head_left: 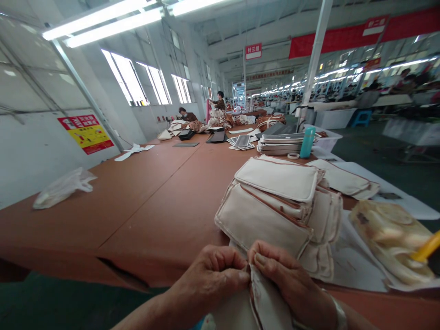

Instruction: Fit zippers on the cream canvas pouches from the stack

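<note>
At the near table edge my left hand (pixel 220 270) and my right hand (pixel 278 268) pinch the top of a cream bag piece (pixel 266 298) with a brown-edged seam. Both hands are closed, thumbs against fingers, almost touching each other. The piece hangs down below them and runs out of the picture. Just beyond my hands lies a stack of similar cream bag pieces (pixel 264 220) with brown edging, piled unevenly.
A yellowed plastic tray (pixel 388 238) with a yellow-handled tool (pixel 426 247) is at the right. Behind the stack stand a teal bottle (pixel 307 143), a tape roll (pixel 293 156) and stacked panels (pixel 280 144). A plastic bag (pixel 65 188) lies left on the brown table (pixel 137 215). Two people work far back.
</note>
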`<action>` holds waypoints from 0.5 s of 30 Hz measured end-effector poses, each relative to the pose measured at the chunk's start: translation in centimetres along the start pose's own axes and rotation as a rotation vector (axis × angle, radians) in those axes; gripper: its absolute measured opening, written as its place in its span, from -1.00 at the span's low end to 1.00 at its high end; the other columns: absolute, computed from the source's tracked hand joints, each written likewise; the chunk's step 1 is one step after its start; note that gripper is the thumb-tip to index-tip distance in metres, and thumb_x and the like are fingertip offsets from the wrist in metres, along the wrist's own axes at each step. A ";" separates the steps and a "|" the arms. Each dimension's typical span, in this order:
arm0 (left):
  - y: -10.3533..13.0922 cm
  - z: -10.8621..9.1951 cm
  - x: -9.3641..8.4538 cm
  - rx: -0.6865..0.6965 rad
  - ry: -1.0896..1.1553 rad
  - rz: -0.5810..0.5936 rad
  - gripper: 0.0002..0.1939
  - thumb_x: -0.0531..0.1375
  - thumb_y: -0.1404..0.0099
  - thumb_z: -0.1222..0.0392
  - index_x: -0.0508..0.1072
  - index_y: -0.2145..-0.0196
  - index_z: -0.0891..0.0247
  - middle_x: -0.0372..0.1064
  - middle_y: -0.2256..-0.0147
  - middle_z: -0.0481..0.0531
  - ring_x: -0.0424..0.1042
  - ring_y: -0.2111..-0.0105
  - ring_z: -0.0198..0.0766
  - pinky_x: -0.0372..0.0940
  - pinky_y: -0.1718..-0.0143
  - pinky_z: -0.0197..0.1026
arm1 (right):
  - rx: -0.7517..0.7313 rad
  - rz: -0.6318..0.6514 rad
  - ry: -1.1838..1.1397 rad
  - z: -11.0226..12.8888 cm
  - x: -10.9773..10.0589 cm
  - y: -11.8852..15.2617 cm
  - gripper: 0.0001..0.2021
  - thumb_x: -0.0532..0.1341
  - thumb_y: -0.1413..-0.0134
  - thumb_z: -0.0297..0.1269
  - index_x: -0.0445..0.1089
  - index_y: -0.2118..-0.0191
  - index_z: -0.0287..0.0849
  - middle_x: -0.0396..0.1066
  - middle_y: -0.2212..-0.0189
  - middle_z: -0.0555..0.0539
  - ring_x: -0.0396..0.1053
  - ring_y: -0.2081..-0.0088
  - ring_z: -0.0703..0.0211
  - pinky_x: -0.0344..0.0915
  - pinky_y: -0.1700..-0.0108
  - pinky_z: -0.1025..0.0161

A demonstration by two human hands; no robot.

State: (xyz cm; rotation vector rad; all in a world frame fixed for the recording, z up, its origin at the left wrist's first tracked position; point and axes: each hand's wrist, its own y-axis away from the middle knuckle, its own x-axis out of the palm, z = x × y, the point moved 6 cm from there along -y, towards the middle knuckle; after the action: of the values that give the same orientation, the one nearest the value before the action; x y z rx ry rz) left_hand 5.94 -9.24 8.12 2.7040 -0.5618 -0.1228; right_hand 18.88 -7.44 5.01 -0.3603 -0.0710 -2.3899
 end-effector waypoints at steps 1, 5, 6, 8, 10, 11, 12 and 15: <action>0.0 -0.1 0.1 0.010 -0.025 -0.009 -0.70 0.27 -0.12 0.04 0.40 0.41 0.39 0.17 0.53 -0.06 0.03 0.53 -0.40 -0.01 0.49 -0.32 | -0.021 0.002 -0.008 0.1 0.1 -0.1 -0.60 0.07 -0.25 0.09 0.21 0.33 -0.20 0.03 0.48 0.08 -0.05 0.44 0.29 0.02 0.41 0.36; 0.1 -1.0 0.1 0.105 -0.234 -0.085 -0.83 0.15 -0.16 0.18 0.38 0.47 0.36 0.17 0.52 -0.07 0.06 0.50 -0.38 0.03 0.49 -0.34 | -0.026 0.019 0.068 0.5 0.3 -0.7 -0.60 0.26 -0.06 0.06 0.19 0.38 -0.21 0.06 0.50 0.09 -0.04 0.45 0.30 -0.01 0.44 0.36; 0.1 -1.2 0.1 0.126 -0.289 -0.111 -0.85 0.12 -0.15 0.21 0.38 0.49 0.36 0.18 0.52 -0.08 0.08 0.50 -0.38 0.04 0.49 -0.34 | -0.006 0.009 0.109 0.5 0.2 -0.8 -0.63 0.28 -0.05 0.00 0.19 0.39 -0.21 0.08 0.51 0.08 -0.02 0.45 0.31 -0.01 0.44 0.36; 0.1 -1.4 0.0 0.158 -0.376 -0.149 -0.84 0.09 -0.15 0.24 0.37 0.51 0.35 0.19 0.53 -0.08 0.10 0.50 -0.37 0.06 0.49 -0.35 | 0.028 -0.033 0.211 0.7 -0.1 -1.0 -0.72 0.24 -0.06 -0.12 0.23 0.42 -0.24 0.15 0.52 0.06 0.04 0.45 0.30 0.02 0.43 0.35; 0.0 -1.2 0.1 0.179 -0.444 -0.167 -0.83 0.08 -0.16 0.24 0.38 0.52 0.35 0.22 0.54 -0.07 0.13 0.50 -0.37 0.07 0.49 -0.34 | 0.046 -0.074 0.311 0.8 -0.4 -1.0 -0.80 0.21 -0.05 -0.21 0.27 0.43 -0.25 0.19 0.52 0.04 0.08 0.46 0.28 0.05 0.42 0.33; -0.1 -1.2 0.1 0.187 -0.472 -0.173 -0.82 0.08 -0.16 0.24 0.38 0.52 0.35 0.24 0.54 -0.05 0.15 0.50 -0.36 0.07 0.48 -0.34 | 0.054 -0.091 0.347 0.8 -0.5 -1.0 -0.83 0.20 -0.04 -0.25 0.28 0.43 -0.26 0.20 0.53 0.04 0.09 0.46 0.28 0.05 0.43 0.34; -0.2 -1.1 0.2 0.191 -0.495 -0.181 -0.81 0.07 -0.16 0.24 0.40 0.52 0.36 0.27 0.53 -0.04 0.17 0.49 -0.35 0.07 0.48 -0.33 | 0.062 -0.109 0.365 0.8 -0.6 -0.9 -0.85 0.20 -0.02 -0.28 0.29 0.43 -0.26 0.20 0.54 0.05 0.10 0.47 0.28 0.04 0.45 0.34; -0.3 -0.8 0.1 0.174 -0.532 -0.198 -0.80 0.08 -0.17 0.24 0.43 0.51 0.37 0.29 0.53 -0.02 0.19 0.49 -0.34 0.06 0.49 -0.32 | 0.062 -0.160 0.376 0.5 -0.9 -0.5 -0.92 0.20 0.01 -0.35 0.33 0.42 -0.25 0.21 0.56 0.06 0.11 0.49 0.30 0.03 0.48 0.36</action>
State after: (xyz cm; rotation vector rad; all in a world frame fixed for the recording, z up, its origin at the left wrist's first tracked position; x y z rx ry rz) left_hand 6.31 -8.74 8.74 2.8881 -0.4589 -0.9031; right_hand 19.28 -6.44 5.25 0.1321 -0.0004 -2.5657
